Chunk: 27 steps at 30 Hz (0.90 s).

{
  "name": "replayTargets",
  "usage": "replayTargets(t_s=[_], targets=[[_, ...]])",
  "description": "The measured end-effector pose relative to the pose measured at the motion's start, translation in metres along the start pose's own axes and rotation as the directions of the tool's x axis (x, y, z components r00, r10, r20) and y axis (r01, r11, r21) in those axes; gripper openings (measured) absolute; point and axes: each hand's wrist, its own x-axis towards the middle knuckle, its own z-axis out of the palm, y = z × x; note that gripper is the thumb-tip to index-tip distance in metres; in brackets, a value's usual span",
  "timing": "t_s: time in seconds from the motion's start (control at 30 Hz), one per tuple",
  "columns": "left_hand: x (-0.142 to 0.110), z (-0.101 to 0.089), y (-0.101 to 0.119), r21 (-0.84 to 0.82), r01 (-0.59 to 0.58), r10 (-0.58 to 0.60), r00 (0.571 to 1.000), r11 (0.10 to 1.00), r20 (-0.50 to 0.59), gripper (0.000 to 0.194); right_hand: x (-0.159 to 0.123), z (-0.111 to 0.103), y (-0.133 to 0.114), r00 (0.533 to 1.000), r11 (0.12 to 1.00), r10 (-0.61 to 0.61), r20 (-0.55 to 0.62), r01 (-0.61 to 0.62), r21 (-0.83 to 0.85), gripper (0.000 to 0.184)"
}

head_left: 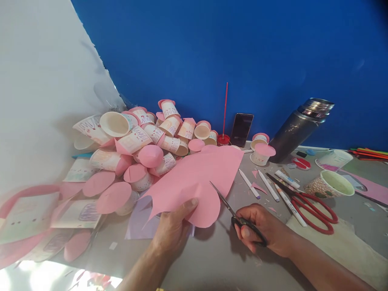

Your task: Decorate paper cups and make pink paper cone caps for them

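Cutting pink paper with scissors.
Pinching sheet in left hand, gripping handles in right hand, near piled cups.

No readable text: print on white marker too small; scrawl on paper cup illegible.

I count two hands, one big pink sheet, two pairs of scissors, one phone, one dark flask, one red stick and at least three white pens. Two pink-topped cups stand beside the flask, two plainer cups farther right; the heaped cups overlap too much to number.
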Motion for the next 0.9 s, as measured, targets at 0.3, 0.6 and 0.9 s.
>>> replayTargets(t_s=[0.3,0.6,0.9], targets=[[0.003,-0.005,-0.002,0.051,-0.042,0.043,0.999,0.998,-0.006,0.065,0.000,-0.003,0.003,1.000,1.000,-0.004,-0.009,0.004,-0.002,0.066],[0.001,0.000,0.001,0.064,-0.038,0.040,0.999,0.997,-0.033,0.066,0.000,-0.003,0.005,1.000,1.000,0.005,-0.007,-0.005,-0.011,0.066],[-0.002,0.005,0.008,0.067,-0.017,0.020,0.999,0.998,-0.045,0.061,-0.002,-0.003,-0.003,0.998,0.999,0.039,0.054,-0.040,0.008,0.069]])
